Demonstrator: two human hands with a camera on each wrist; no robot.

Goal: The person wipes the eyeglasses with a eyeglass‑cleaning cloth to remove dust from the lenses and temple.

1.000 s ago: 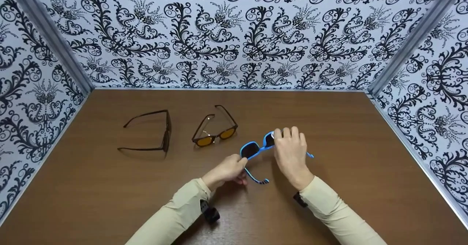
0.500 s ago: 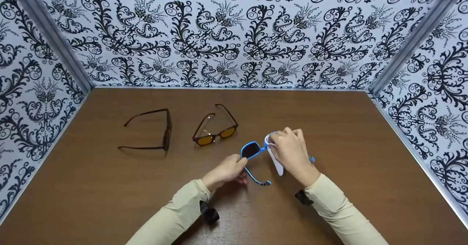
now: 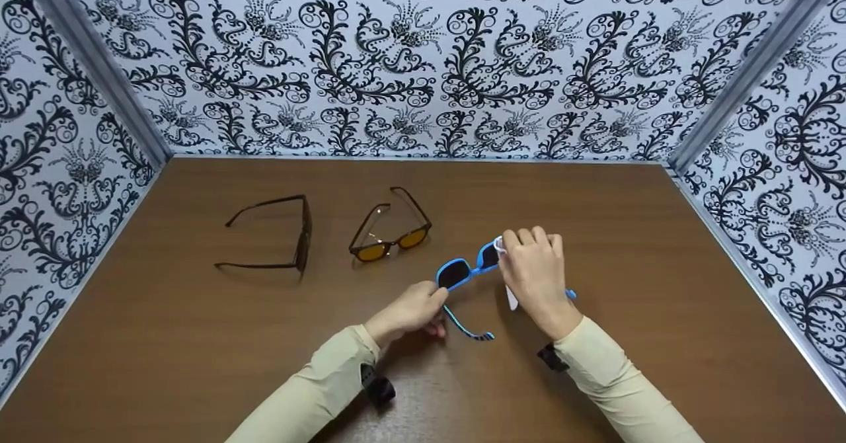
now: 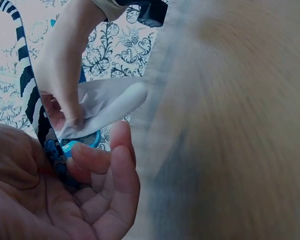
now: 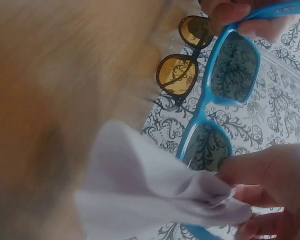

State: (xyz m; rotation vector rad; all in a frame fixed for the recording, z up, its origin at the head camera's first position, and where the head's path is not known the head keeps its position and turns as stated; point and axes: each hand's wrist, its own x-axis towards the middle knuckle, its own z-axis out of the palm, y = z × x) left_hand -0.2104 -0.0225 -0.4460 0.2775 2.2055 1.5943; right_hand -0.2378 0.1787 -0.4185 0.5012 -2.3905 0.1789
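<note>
Blue-framed sunglasses (image 3: 454,274) with dark lenses are held above the table between both hands. My left hand (image 3: 411,307) pinches them at the left lens corner, by the hinge. The left temple, striped black and white in the left wrist view (image 4: 27,75), hangs folded out toward me. My right hand (image 3: 534,272) pinches a pale cleaning cloth (image 5: 140,185) against the right lens. In the head view that hand covers most of the cloth and the outer part of that lens. The tip of the right temple (image 3: 571,294) shows beside the right wrist.
Brown-framed glasses with amber lenses (image 3: 374,252) lie on the wooden table (image 3: 198,350), temples open, beyond the left hand. Farther left lie dark-framed glasses (image 3: 303,241), also with temples spread. Patterned panels (image 3: 423,66) stand around the back and sides.
The right hand has shifted with the cloth across the right lens, showing more of the cloth, then drawn back toward its outer edge. The left hand stays in place on the frame.
</note>
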